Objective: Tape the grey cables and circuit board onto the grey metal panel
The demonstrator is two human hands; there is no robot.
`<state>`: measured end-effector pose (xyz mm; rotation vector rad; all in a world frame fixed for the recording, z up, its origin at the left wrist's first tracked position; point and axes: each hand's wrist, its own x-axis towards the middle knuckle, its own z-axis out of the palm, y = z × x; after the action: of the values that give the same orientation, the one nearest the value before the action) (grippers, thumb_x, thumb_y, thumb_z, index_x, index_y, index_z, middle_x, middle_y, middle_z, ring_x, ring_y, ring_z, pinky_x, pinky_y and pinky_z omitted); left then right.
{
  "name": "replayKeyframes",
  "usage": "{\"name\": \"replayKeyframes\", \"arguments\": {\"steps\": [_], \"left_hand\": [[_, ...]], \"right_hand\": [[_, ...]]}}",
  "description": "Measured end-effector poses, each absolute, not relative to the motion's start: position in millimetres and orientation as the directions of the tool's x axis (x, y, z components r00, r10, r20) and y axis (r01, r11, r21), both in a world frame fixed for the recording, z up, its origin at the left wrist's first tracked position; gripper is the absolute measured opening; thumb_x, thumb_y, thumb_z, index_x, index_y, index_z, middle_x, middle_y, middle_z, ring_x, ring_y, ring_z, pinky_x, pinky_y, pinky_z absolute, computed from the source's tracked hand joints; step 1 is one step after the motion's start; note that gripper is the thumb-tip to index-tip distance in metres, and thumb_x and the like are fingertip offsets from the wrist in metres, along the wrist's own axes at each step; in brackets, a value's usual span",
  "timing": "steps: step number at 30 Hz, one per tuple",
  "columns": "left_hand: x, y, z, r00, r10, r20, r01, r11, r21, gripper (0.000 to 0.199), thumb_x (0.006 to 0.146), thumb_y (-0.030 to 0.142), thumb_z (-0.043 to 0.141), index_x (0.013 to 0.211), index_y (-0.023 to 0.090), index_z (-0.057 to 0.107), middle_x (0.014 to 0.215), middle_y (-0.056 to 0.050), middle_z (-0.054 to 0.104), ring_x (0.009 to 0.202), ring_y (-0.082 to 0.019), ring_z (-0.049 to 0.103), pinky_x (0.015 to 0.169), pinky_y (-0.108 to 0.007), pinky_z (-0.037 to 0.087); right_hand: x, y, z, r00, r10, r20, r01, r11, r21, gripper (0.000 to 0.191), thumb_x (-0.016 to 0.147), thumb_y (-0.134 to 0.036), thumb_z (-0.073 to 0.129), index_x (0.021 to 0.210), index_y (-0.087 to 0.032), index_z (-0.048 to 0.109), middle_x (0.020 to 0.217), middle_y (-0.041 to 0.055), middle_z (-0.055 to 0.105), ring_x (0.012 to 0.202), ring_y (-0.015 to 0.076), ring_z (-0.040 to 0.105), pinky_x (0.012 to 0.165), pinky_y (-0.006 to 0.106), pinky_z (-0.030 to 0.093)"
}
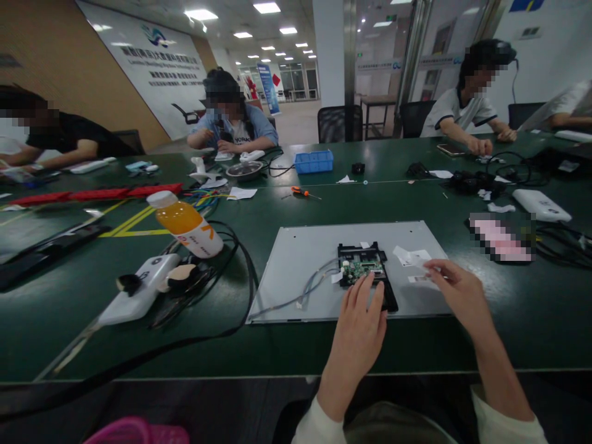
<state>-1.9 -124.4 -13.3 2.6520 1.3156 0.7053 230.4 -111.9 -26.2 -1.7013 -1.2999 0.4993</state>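
Observation:
A flat light-grey panel (296,256) lies on the table in front of me. On it sits a black plastic frame (391,296) holding a green circuit board (358,269). Grey wires (311,288) run from the board across the panel to its lower left. My left hand (358,320) rests over the near part of the frame, fingers stretched out and touching the board's near edge. To the right, my right hand (457,293) pinches the edge of a white slip of paper (409,256) above the panel. Below that slip is a smaller white label (417,279).
Left of the panel are an orange drink bottle (187,225), a white power bank (141,290) and a black cable (238,271). Beyond it lie an orange-handled screwdriver (300,192) and a blue basket (313,162). A pink phone (502,237) lies right. Several people sit around the table.

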Motion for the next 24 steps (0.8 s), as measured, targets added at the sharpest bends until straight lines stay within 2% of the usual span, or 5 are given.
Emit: {"name": "replayKeyframes", "arguments": {"steps": [4, 8, 11, 15, 24], "left_hand": [[-6.1, -125.4, -13.0, 0.385, 0.804, 0.454, 0.716, -0.570, 0.403, 0.042, 0.095, 0.015, 0.043, 0.137, 0.017, 0.041, 0.143, -0.013, 0.045, 0.136, -0.023, 0.040, 0.110, -0.045, 0.041], [-10.2, -126.2, -13.1, 0.293, 0.826, 0.481, 0.696, -0.529, 0.486, 0.039, 0.096, 0.015, 0.041, 0.135, 0.018, 0.042, 0.141, -0.012, 0.047, 0.134, -0.021, 0.042, 0.109, -0.044, 0.042], [-9.2, -128.2, -12.0, 0.330, 0.785, 0.524, 0.679, -0.583, 0.446, 0.037, 0.096, 0.013, 0.040, 0.133, 0.018, 0.045, 0.139, -0.012, 0.049, 0.134, -0.021, 0.042, 0.109, -0.043, 0.042], [2.2, -135.2, -10.9, 0.387, 0.724, 0.571, 0.681, -0.642, 0.353, 0.037, 0.095, 0.011, 0.039, 0.130, 0.015, 0.048, 0.136, -0.012, 0.054, 0.135, -0.021, 0.042, 0.111, -0.043, 0.040], [26.7, -146.4, -23.3, 0.511, 0.788, 0.344, 0.769, -0.598, 0.228, 0.042, 0.098, 0.022, 0.038, 0.139, 0.014, 0.042, 0.147, -0.007, 0.045, 0.137, -0.020, 0.039, 0.114, -0.043, 0.035]], "right_hand": [[216.5, -118.3, -27.0, 0.284, 0.952, 0.110, 0.358, 0.001, -0.934, 0.023, 0.083, -0.036, 0.050, 0.092, -0.020, 0.064, 0.088, 0.0030, 0.067, 0.081, 0.0195, 0.063, 0.076, 0.032, 0.047], [199.8, -121.2, -25.0, 0.110, 0.989, 0.094, 0.511, 0.025, -0.859, 0.021, 0.084, -0.030, 0.043, 0.082, -0.021, 0.063, 0.082, 0.0018, 0.066, 0.077, 0.0192, 0.060, 0.072, 0.031, 0.044], [190.9, -118.9, -24.5, 0.052, 0.991, 0.124, 0.621, 0.065, -0.781, 0.021, 0.083, -0.026, 0.041, 0.079, -0.022, 0.061, 0.079, 0.0016, 0.065, 0.074, 0.0193, 0.059, 0.069, 0.031, 0.042], [188.7, -114.3, -28.3, 0.029, 0.985, 0.168, 0.673, 0.105, -0.732, 0.022, 0.083, -0.024, 0.038, 0.076, -0.022, 0.059, 0.076, 0.0023, 0.064, 0.073, 0.0196, 0.058, 0.069, 0.032, 0.042], [189.5, -112.4, -33.6, -0.003, 0.981, 0.194, 0.716, 0.138, -0.685, 0.021, 0.084, -0.022, 0.038, 0.074, -0.022, 0.056, 0.078, 0.0034, 0.063, 0.074, 0.0193, 0.058, 0.070, 0.032, 0.044]]}}
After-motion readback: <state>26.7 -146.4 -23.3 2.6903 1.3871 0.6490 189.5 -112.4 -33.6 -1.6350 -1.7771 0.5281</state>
